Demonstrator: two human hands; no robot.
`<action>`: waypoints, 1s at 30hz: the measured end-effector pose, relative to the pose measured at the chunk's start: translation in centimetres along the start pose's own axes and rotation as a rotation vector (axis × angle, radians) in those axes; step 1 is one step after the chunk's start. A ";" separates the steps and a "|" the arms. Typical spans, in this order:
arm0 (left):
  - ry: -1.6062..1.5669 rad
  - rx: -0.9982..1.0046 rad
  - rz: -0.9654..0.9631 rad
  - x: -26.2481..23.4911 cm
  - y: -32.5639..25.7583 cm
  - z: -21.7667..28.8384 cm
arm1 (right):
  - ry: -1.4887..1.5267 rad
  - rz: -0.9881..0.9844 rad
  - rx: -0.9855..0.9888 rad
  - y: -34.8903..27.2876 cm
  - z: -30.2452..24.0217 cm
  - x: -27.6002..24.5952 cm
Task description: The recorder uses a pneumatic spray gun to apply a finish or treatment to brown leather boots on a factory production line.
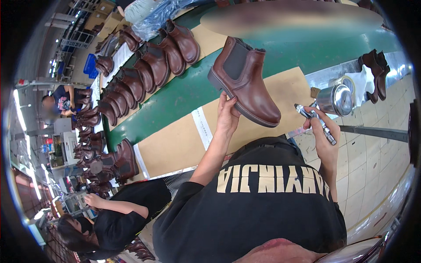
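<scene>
A brown leather Chelsea boot [258, 94] with a dark elastic side panel is held up over the worktable, toe pointing to the lower right. My left hand [227, 115] grips it by the sole, thumb against the near edge. In my right hand [323, 133] is a slim silver pen-shaped tool [328, 135], its tip toward the boot but apart from it; its exact kind is unclear. Beyond the right hand, a shiny metal can [337, 101] lies near the table's right end. Brown cardboard [171, 144] covers the tabletop under the boot.
Rows of brown boots [147, 65] line the green table [186, 94] at the far left. A dark pair of boots [376, 74] is at the right end. One co-worker [118, 219] is close on my left, another [63, 98] farther off. A metal bar [372, 132] extends at right.
</scene>
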State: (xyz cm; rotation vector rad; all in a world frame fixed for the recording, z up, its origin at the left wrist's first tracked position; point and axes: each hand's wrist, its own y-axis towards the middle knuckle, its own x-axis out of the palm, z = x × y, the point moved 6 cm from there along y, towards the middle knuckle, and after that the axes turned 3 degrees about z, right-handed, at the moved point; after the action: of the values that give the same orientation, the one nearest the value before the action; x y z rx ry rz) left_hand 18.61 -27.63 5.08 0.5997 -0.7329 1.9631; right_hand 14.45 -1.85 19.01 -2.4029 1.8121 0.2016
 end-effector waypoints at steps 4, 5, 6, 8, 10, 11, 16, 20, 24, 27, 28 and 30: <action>-0.220 -0.093 -0.112 1.2 0.5 2.3 | 0.005 -0.006 -0.006 -0.1 0.6 0.2; -0.359 -0.141 -0.237 3.0 0.1 3.2 | 0.000 -0.012 -0.012 -0.2 0.6 0.2; -0.443 -0.097 -0.393 5.2 -0.8 4.3 | -0.006 -0.003 -0.007 -0.3 0.7 0.1; -0.453 -0.117 -0.326 3.8 -0.4 4.2 | -0.026 -0.015 -0.012 -0.3 0.5 0.3; -0.353 -0.159 -0.161 2.4 -0.2 3.5 | -0.023 -0.021 -0.002 -0.1 0.8 0.6; -0.356 -0.150 -0.155 2.0 -0.2 3.5 | -0.020 -0.013 0.019 0.0 1.0 0.6; -0.606 -0.284 -0.528 2.2 -0.5 3.6 | -0.041 -0.070 0.000 0.2 0.5 1.1; -0.975 -0.510 -0.691 3.1 -1.7 1.9 | -0.044 -0.066 -0.040 0.7 -0.8 1.5; -0.709 -0.461 -0.600 3.3 -1.9 1.4 | -0.044 -0.084 -0.069 1.0 -1.1 1.7; -0.174 -0.216 -0.138 0.0 -1.0 0.2 | -0.027 -0.088 -0.065 0.8 -1.2 1.8; -0.026 -0.088 -0.153 0.6 -1.1 0.5 | -0.025 -0.092 -0.063 0.7 -1.2 1.8; 0.125 0.039 -0.164 1.4 -1.0 0.8 | -0.011 -0.090 -0.064 0.5 -1.5 1.9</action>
State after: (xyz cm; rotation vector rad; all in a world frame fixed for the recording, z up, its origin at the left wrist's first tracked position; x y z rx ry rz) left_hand 18.96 -26.94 6.82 0.5383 -0.5518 1.8481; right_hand 14.54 -4.06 20.09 -2.5145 1.7143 0.2672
